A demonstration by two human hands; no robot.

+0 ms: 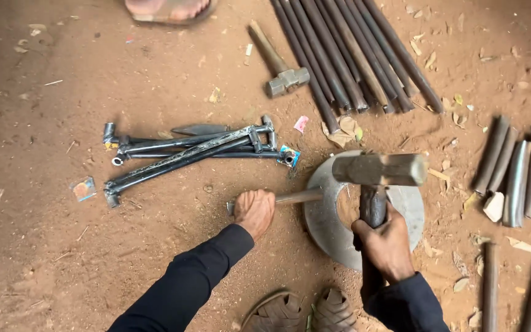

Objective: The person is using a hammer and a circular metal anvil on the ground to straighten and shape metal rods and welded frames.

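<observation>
a thin metal rod (299, 197) lies across the edge of a flat grey steel ring (333, 237) on the red dirt ground, its far end over the ring's centre hole. the left hand (254, 211), fingers curled tight around the rod's near end, pins it low to the ground. the right hand (385, 237) is clenched around the dark handle of a sledgehammer (379, 170), whose blocky head hangs just above the ring and the rod's tip. both arms wear dark long sleeves, and the person's sandalled feet (299, 312) sit at the bottom edge. to the left of the ring lies a welded frame of dark tubes (192, 152); a second hammer (278, 61) with a wooden handle rests further up. a bundle of long dark pipes (351, 52) fans out from the top edge, short cut pipe pieces (511, 169) lie in a row at the right, and more stand lower right. another person's sandalled foot (168, 9) shows at the top.
</observation>
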